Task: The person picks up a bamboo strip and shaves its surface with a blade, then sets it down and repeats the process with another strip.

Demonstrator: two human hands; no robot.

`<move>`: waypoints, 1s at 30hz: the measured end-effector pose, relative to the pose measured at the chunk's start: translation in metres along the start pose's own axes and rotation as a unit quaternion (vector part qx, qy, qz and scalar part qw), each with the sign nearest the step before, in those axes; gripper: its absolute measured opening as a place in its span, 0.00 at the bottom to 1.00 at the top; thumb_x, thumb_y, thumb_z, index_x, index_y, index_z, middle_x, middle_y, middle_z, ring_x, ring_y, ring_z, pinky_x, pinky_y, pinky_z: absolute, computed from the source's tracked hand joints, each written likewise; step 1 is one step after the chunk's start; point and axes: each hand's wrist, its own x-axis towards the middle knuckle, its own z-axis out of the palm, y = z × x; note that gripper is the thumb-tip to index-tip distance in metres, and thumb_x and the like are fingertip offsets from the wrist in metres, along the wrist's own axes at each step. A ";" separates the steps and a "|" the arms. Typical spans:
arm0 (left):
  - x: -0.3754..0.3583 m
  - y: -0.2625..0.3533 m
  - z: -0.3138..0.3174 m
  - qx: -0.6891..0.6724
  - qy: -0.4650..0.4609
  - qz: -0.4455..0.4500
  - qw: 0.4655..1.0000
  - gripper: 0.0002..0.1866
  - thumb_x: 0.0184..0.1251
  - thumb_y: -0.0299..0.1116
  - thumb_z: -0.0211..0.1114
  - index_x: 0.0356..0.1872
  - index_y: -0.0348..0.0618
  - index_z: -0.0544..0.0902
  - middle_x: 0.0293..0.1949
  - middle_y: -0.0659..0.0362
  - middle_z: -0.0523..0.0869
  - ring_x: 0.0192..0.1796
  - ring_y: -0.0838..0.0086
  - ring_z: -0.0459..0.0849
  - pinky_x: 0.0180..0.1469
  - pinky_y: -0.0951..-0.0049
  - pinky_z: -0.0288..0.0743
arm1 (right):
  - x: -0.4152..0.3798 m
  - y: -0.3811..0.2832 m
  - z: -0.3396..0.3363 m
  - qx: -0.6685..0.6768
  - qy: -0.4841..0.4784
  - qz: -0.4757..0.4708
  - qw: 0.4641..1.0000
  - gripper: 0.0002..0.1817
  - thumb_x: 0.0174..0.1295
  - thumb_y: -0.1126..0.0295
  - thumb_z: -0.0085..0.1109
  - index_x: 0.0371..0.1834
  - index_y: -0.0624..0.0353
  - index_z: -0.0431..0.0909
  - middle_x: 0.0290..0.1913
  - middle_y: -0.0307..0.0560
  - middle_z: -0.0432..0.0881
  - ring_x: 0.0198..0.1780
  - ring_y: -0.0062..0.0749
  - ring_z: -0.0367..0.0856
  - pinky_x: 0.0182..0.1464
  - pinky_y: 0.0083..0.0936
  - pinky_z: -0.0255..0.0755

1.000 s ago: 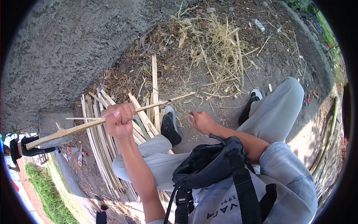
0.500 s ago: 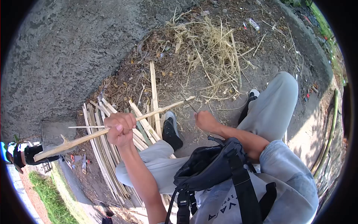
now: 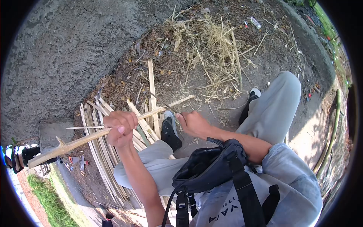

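Note:
My left hand is closed around a long peeled wooden stick, which slants up to the right and has a short knot stub near its thick left end. A thin pale strip sticks out to the left of the same fist; whether it is gripped cannot be made out. My right hand is closed on a knife; the fingers hide its handle. Its narrow dark blade crosses the stick to the right of my left hand, between that hand and the stick's thin end.
Split wood strips lie in a bundle beside my left leg. A heap of shavings covers the ground ahead. A saw lies at the left, and a rough concrete slab fills the upper left. A black waist bag hangs at my front.
My right hand has moved left with the knife, bringing the blade from near the stick's thin end closer to my left hand. My left hand keeps its hold on the stick.

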 end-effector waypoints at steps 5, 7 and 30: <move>-0.001 -0.001 0.002 -0.003 -0.010 -0.004 1.000 0.16 0.45 0.26 0.55 0.06 0.45 0.58 0.04 0.60 0.63 0.08 0.75 0.55 0.16 0.72 0.61 | 0.003 0.050 0.024 -0.055 -0.024 0.027 0.998 0.24 0.73 0.58 0.46 0.30 0.69 0.81 0.25 0.72 0.80 0.32 0.69 0.82 0.40 0.56 0.76; 0.001 0.003 0.006 0.000 -0.030 -0.005 1.000 0.17 0.45 0.26 0.56 0.05 0.45 0.59 0.05 0.60 0.64 0.07 0.75 0.56 0.16 0.72 0.61 | 0.008 0.073 0.021 -0.072 -0.036 0.061 0.995 0.22 0.72 0.59 0.46 0.32 0.69 0.80 0.24 0.71 0.80 0.31 0.68 0.81 0.39 0.56 0.75; 0.001 0.000 -0.004 0.031 0.031 0.004 0.999 0.19 0.54 0.26 0.53 0.10 0.47 0.54 0.06 0.63 0.60 0.09 0.76 0.54 0.17 0.71 0.58 | -0.009 0.062 0.029 -0.061 -0.007 -0.030 0.998 0.25 0.72 0.59 0.45 0.30 0.71 0.83 0.27 0.71 0.81 0.33 0.71 0.82 0.39 0.56 0.78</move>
